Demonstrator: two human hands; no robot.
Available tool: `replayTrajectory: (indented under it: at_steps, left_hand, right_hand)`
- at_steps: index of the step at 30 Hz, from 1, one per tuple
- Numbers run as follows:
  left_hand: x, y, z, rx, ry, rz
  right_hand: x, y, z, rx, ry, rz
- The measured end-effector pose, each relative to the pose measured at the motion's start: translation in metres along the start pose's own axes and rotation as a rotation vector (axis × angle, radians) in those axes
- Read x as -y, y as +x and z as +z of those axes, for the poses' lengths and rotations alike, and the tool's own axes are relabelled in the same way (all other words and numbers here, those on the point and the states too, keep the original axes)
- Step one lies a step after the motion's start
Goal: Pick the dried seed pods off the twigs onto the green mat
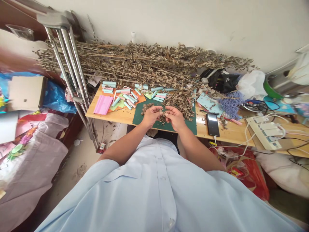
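Both of my hands meet over the front of a green cutting mat point(138, 116) on the wooden table. My left hand point(152, 116) pinches some dried leaves point(163, 116) between thumb and fingers. From the other side my right hand point(175, 118) closes on the same dried leaves, its fingertips close to the left ones. A loose heap of dried leaves point(182, 102) covers the mat behind and right of my hands. Left of it lie several small rolled paper tubes point(129, 99) in blue and pink, on orange and green sheets. A pink paper stack point(103, 105) sits nearer the table's left end.
Long bundles of dried stalks point(135, 62) fill the table's back along the wall. A crutch point(70, 58) leans at the left end. To the right are a phone point(212, 124) on a cable, purple yarn point(231, 104), a power strip point(264, 132) and tangled cords.
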State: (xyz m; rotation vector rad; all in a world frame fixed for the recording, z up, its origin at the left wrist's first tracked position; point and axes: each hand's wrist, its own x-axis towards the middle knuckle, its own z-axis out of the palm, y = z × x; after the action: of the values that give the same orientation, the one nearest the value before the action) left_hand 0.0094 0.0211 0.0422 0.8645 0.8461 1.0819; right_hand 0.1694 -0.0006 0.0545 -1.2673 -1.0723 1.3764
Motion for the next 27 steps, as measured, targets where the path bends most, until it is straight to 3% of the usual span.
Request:
replayTrajectory:
  at_steps: [17, 27]
  left_hand:
    - [0.005, 0.005, -0.006, -0.044, 0.165, 0.050]
    - [0.005, 0.006, -0.008, -0.036, 0.071, 0.048]
  right_hand:
    - [0.002, 0.002, -0.007, 0.008, -0.157, -0.018]
    - [-0.017, 0.015, -0.014, -0.128, -0.305, -0.102]
